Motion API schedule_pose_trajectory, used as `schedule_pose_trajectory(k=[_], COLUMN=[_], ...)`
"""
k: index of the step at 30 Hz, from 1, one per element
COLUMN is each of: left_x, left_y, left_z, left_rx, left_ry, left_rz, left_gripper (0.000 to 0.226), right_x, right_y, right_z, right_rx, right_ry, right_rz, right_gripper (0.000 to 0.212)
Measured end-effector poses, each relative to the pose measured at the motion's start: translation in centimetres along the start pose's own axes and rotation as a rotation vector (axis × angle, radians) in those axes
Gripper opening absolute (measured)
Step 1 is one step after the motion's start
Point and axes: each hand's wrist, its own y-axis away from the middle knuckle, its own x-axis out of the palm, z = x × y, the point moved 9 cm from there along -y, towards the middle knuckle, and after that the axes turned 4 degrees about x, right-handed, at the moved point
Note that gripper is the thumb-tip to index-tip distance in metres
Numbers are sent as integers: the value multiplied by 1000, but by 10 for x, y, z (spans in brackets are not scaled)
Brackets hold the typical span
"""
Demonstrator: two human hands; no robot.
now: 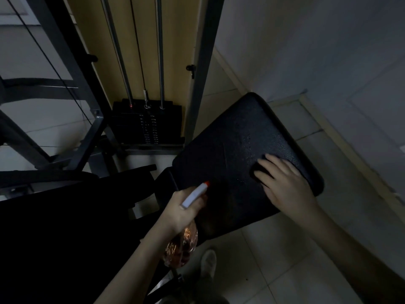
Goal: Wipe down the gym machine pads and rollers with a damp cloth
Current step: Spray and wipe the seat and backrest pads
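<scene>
One light shoe (208, 264) stands on the pale tiled floor (285, 260) at the bottom of the view. Above it is one spray bottle (183, 246), the only container in sight. Its ribbed body is translucent orange, and how much liquid it holds cannot be told in the dim light. Its white sprayer head ends in a red nozzle tip pointing at the pad.

Two hands are in view. The left hand (182, 212) has its fingers curled round the neck of the bottle, just off the near edge of the pad. The right hand (285, 181) lies flat with its fingers straight and spread, pressing one dark cloth (259, 170) against the pad; only a part of the cloth shows from under the fingertips.

The one black seat pad (219, 150) is textured and tilted across the middle of the view, with a scatter of water droplets (247, 143) just beyond the cloth.

Farther off, one black weight stack (144, 126) sits inside the grey machine frame (201, 73). Two steel guide rods (161, 51) rise from it, with one thin cable (137, 40) between them.
</scene>
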Motion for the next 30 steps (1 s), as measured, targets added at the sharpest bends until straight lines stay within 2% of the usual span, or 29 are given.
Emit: schedule_pose_trajectory(k=[3, 5, 7, 12, 15, 18, 20, 23, 25, 27, 30], left_x=[1, 1, 1, 9, 11, 11, 7, 4, 2, 2, 0], left_y=[-1, -3, -6, -7, -5, -5, -6, -6, -6, -4, -3], left_z=[2, 6, 9, 3, -7, -9, -3, 6, 8, 6, 3], left_rx=[-11, -29, -42, -41, -14, 5, 0, -27, -30, -17, 3], left_ry=[-30, -45, -46, -14, -5, -5, -31, -44, -48, -46, -29], left_rz=[18, 28, 25, 40, 41, 43, 26, 10, -8, -17, -25], left_gripper=[26, 20, 12, 19, 15, 5, 11, 11, 12, 11, 16], right_x=[-15, -21, -13, 33, 25, 1, -11, 0, 33, 66, 75], right_y=[-4, -22, -34, 19, 45, 26, 7, -7, -3, 17, 47], right_z=[-19, -29, -22, 32, 28, 3, -13, -8, 20, 54, 67], right_rx=[98, 235, 285, 40, 43, 177, 320, 459, 363, 195, 115], right_ry=[67, 66, 67, 81, 99, 125, 138, 126, 113, 95, 85], right_rz=[-56, -109, -137, -10, 53, -55, -161, -221, -160, -21, 92], right_gripper=[26, 24, 24, 27, 41, 34, 28, 35, 48, 56, 47])
